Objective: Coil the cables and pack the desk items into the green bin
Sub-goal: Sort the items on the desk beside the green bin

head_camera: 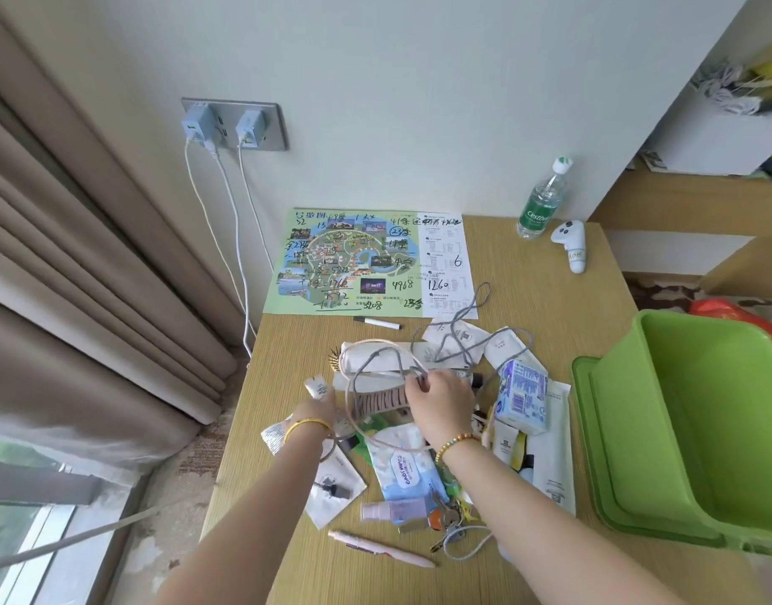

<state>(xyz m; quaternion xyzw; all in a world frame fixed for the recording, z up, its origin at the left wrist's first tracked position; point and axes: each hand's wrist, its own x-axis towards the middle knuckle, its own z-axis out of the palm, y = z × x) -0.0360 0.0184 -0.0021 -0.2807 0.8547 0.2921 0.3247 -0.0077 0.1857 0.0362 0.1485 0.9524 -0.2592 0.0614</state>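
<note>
- Head view, looking down on a wooden worktop (550, 299) set against a pale wall; curtain and window to the left.
- Right hand (441, 397) over the middle of the clutter, fingers pinched on a grey braided cable (462, 316) at a point where it meets a pale pinkish cable (375, 342); beaded bracelet on that wrist.
- Grey braided cable runs far from the pinch in loose loops across white sachets, reaching the near edge of a park map (344, 259) scribbled with black numbers.
- Pale pinkish cable arcs up and over to the left hand (320, 408); that hand is mostly hidden behind the loop, grip cannot be told. Yellow bangle on that wrist.
- Green bin (702, 430) stands at the right, tipped with its opening toward the pile, resting on its green lid (589, 451). Nothing visible inside.
- Pile holds a tissue pack (521, 397), baby wipes pack (408, 469), small spray bottle (386, 510), keys (445, 521).
- Pink pen (382, 548) lies nearest; black marker (377, 322) just near of the map.
- Water bottle (543, 200) and white controller (572, 246) stand far right.
- Two chargers (222, 124) plugged in on the wall, white leads hanging.
</note>
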